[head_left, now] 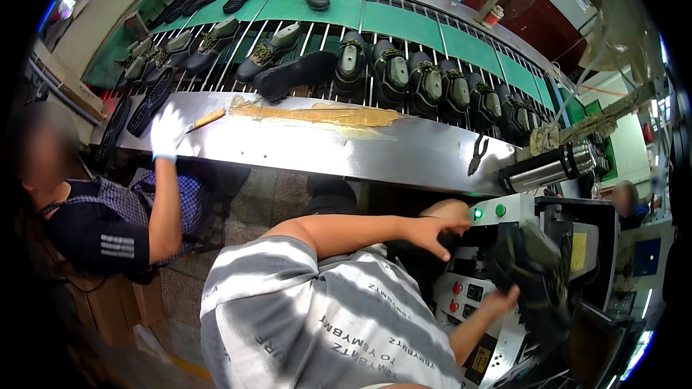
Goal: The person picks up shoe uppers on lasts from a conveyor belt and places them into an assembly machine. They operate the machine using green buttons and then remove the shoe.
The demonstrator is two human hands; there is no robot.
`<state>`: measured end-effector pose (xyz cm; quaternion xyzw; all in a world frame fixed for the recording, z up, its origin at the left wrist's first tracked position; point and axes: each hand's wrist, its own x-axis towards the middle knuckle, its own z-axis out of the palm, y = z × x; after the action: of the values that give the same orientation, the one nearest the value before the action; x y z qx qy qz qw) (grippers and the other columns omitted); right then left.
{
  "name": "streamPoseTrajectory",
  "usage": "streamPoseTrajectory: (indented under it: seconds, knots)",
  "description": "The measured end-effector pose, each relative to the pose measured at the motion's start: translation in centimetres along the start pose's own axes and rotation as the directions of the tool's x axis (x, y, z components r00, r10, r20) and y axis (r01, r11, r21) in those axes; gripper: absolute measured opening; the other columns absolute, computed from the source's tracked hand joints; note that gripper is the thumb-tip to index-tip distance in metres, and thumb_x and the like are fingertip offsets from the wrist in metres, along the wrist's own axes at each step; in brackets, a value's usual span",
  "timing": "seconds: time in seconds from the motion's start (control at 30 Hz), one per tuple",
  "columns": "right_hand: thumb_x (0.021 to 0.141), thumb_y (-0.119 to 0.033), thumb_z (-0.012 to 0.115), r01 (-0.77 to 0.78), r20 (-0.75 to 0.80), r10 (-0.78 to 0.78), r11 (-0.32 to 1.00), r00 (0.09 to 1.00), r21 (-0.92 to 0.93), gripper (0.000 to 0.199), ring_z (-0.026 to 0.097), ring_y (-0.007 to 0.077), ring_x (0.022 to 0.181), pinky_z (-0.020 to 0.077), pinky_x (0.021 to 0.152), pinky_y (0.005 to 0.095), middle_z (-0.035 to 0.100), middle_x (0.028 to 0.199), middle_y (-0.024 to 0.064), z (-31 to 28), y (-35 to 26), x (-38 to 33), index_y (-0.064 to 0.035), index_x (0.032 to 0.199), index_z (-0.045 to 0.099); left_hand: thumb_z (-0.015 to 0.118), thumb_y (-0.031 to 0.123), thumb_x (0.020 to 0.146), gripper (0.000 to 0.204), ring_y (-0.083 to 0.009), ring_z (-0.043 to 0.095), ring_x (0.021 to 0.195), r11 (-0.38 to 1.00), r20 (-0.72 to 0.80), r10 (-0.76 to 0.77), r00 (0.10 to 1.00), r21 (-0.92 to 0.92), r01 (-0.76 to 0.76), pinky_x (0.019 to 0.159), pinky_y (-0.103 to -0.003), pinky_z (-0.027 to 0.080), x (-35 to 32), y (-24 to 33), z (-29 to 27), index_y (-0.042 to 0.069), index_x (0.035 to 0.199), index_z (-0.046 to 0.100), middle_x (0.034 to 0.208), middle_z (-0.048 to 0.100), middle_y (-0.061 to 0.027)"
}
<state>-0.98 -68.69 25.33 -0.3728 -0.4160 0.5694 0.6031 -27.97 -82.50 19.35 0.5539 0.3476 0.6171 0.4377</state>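
Note:
My left hand (434,234) reaches across my body toward the machine, its thumb and fingers apart and nothing seen between them. Lower and to the right, my right hand (499,305) grips the edge of a dark work shoe (525,270), which is tilted in front of the machine; some fingers are hidden behind it. A grey-green last seems to fill the shoe's opening. The machine's light control panel (461,295) has red buttons, and above it a pale box (504,210) carries green lights, close to my left fingertips.
A rack (317,32) carries several dark shoes on lasts and loose black soles. Along its front runs a metal bench (288,148) with pliers (477,155) and a steel flask (549,166). At left, a co-worker's white-gloved hand (167,130) is beside a wooden-handled brush (207,119).

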Motion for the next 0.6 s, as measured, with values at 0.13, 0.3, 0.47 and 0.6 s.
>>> streamPoseTrajectory:
  seconds: [0.13,0.3,0.47,0.6]
  knots:
    - [0.078,-0.011,0.064,-0.300,0.725,0.222,0.954,0.652,-0.023,0.061,0.051,0.0264,0.120,0.0393,0.104,0.0400,0.052,0.132,0.0092,16.4,6.7,-7.1,0.0004,0.134,0.045,0.090,0.031,0.055,0.086,-0.0206,0.058,0.106,0.939,-0.479,-0.073,0.875,-0.328,-0.102,0.096,-0.037,0.045,-3.9,7.0,-6.2,-0.003,0.125,0.052,0.115,0.062,-0.0122]
    - [0.092,-0.021,0.058,0.007,0.858,0.499,0.865,-0.125,-0.502,0.044,0.053,0.0225,0.118,0.0363,0.104,0.0351,0.056,0.128,0.0105,32.5,10.5,-14.2,0.0018,0.130,0.051,0.070,0.041,0.072,0.082,-0.0304,0.061,0.109,0.851,-0.703,0.032,0.711,-0.354,-0.388,0.092,-0.042,0.052,-20.7,11.6,-14.4,-0.003,0.136,0.042,0.128,0.056,-0.0190]
    - [0.092,-0.030,0.061,-0.235,0.631,0.640,0.596,-0.437,-0.768,0.062,0.058,0.0252,0.113,0.0417,0.100,0.0357,0.059,0.122,0.0169,42.5,17.5,-18.7,-0.0022,0.142,0.036,0.080,0.018,0.063,0.075,-0.0292,0.062,0.105,0.927,-0.960,0.257,-0.111,0.278,-0.253,0.092,-0.041,0.051,-32.7,15.2,-11.0,-0.004,0.127,0.049,0.117,0.061,-0.0151]
    - [0.079,-0.044,0.072,-0.353,0.594,0.803,0.543,-0.048,-0.762,0.108,0.044,0.0302,0.128,0.0335,0.107,0.0454,0.040,0.141,0.0233,50.5,27.5,-23.4,-0.0026,0.150,0.002,0.085,0.017,0.058,0.075,-0.0244,0.061,0.103,0.918,-0.923,0.284,-0.259,0.183,0.353,0.092,-0.037,0.048,-37.7,13.8,-9.1,-0.004,0.122,0.053,0.115,0.061,-0.0131]
